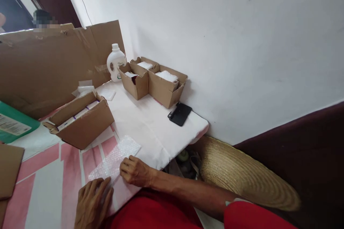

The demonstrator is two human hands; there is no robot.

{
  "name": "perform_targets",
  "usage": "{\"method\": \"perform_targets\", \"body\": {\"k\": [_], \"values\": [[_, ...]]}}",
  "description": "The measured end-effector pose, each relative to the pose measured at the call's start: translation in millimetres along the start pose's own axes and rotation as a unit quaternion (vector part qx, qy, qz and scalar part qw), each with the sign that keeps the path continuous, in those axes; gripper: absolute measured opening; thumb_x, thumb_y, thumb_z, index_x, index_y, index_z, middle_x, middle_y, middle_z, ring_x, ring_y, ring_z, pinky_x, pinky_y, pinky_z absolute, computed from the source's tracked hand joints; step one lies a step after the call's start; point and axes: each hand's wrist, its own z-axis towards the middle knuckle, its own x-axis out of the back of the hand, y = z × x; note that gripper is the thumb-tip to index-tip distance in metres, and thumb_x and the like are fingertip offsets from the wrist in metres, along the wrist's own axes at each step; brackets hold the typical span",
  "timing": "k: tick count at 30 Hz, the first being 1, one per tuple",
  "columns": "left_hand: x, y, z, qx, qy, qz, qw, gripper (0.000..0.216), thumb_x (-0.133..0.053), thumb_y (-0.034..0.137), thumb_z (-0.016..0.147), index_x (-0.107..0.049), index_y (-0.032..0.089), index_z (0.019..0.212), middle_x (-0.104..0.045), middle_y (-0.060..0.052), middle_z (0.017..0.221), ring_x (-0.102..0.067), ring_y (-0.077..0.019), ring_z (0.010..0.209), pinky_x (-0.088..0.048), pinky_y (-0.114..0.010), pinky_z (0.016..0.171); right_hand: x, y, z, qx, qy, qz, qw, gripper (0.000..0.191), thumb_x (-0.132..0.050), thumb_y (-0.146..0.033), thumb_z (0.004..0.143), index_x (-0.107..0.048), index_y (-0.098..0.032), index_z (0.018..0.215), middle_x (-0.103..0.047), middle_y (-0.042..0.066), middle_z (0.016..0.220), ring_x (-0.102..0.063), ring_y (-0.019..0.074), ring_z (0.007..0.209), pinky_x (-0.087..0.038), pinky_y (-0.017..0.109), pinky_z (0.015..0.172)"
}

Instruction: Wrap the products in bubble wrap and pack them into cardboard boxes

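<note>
A clear piece of bubble wrap lies at a slant on the table near its front edge. My left hand rests at the lower left corner of the wrap, fingers stretched out and slightly apart. On the wrap's near edge, my right hand is closed with its fingers curled, gripping the sheet there; the fingertips are partly hidden. Just beyond the wrap stands an open cardboard box with a row of white and purple small boxes inside.
Three more cardboard boxes with white wrapped packs stand by the wall. Behind them is a white jug. A black flat device lies near the table corner. A green bottle is at left, a straw hat below right.
</note>
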Motion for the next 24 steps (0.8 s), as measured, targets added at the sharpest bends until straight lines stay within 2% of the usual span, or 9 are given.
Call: {"method": "perform_targets", "body": {"k": [5,8,11,14,16,18,20,21,24], "values": [[0,30,18,-0.012,-0.003,-0.043,0.999,0.03,-0.057,0.022,0.089,-0.065,0.024,0.118,-0.07,-0.005,0.1,-0.061,-0.0226,0.094,-0.044,-0.037,0.087,4,29,-22,-0.024,0.009,0.008,1.0,0.026,-0.048,-0.012,0.103,-0.064,-0.018,0.083,-0.065,0.002,0.083,-0.056,0.0154,0.078,-0.04,0.029,0.068],[-3,43,27,-0.023,0.003,-0.079,0.997,0.033,-0.052,0.014,0.089,-0.064,0.023,0.119,-0.068,-0.007,0.101,-0.062,-0.0218,0.094,-0.047,-0.035,0.086,14,35,-33,-0.037,0.02,0.028,0.999,0.021,-0.048,-0.013,0.103,-0.065,-0.019,0.092,-0.067,0.004,0.09,-0.058,0.0154,0.083,-0.042,0.028,0.073],[-6,46,33,-0.033,0.01,-0.086,0.996,0.036,-0.047,0.008,0.088,-0.064,0.02,0.117,-0.068,-0.008,0.096,-0.062,-0.0206,0.088,-0.05,-0.033,0.08,27,23,-41,-0.036,0.031,0.046,0.998,0.013,-0.052,-0.019,0.1,-0.064,-0.018,0.104,-0.069,0.007,0.099,-0.059,0.0189,0.093,-0.044,0.032,0.079],[-3,47,40,-0.039,0.003,-0.089,0.995,0.034,-0.046,0.006,0.086,-0.065,0.021,0.11,-0.068,-0.007,0.09,-0.062,-0.0215,0.082,-0.051,-0.036,0.078,32,0,-45,-0.023,0.021,0.074,0.997,0.02,-0.058,-0.03,0.096,-0.063,-0.015,0.109,-0.068,0.008,0.1,-0.059,0.0229,0.096,-0.045,0.036,0.082],[2,49,46,-0.036,-0.006,-0.113,0.993,0.029,-0.046,0.007,0.087,-0.066,0.022,0.101,-0.069,-0.006,0.084,-0.062,-0.0214,0.077,-0.051,-0.037,0.075,27,-14,-47,-0.043,0.026,0.087,0.995,0.018,-0.057,-0.026,0.096,-0.063,-0.014,0.108,-0.069,0.007,0.096,-0.06,0.0223,0.093,-0.045,0.035,0.08],[8,51,52,-0.023,-0.023,-0.168,0.985,0.023,-0.048,0.011,0.09,-0.066,0.024,0.096,-0.068,-0.004,0.081,-0.063,-0.0196,0.073,-0.052,-0.035,0.07,19,-24,-50,-0.095,0.052,0.117,0.987,0.012,-0.053,-0.018,0.098,-0.064,-0.015,0.104,-0.07,0.006,0.092,-0.061,0.0203,0.088,-0.046,0.033,0.077],[11,49,55,0.022,-0.041,-0.246,0.968,0.017,-0.055,0.02,0.092,-0.066,0.026,0.104,-0.071,-0.002,0.085,-0.066,-0.0182,0.076,-0.055,-0.032,0.07,10,-30,-54,-0.162,0.095,0.18,0.966,0.015,-0.05,-0.016,0.099,-0.065,-0.016,0.099,-0.07,0.005,0.089,-0.062,0.0185,0.083,-0.046,0.03,0.075],[12,47,55,0.063,-0.05,-0.285,0.955,0.022,-0.061,0.027,0.091,-0.065,0.027,0.113,-0.072,-0.003,0.09,-0.069,-0.0183,0.08,-0.057,-0.031,0.072,7,-32,-55,-0.199,0.12,0.22,0.947,0.017,-0.049,-0.016,0.1,-0.066,-0.017,0.097,-0.071,0.005,0.087,-0.062,0.0177,0.081,-0.047,0.029,0.074],[11,37,52,0.216,-0.096,-0.373,0.897,0.054,-0.073,0.045,0.082,-0.058,0.025,0.13,-0.075,-0.005,0.107,-0.072,-0.0217,0.096,-0.06,-0.033,0.083,5,-33,-54,-0.303,0.188,0.321,0.877,0.017,-0.051,-0.017,0.1,-0.068,-0.018,0.096,-0.072,0.005,0.087,-0.064,0.0165,0.081,-0.049,0.026,0.075]]}}
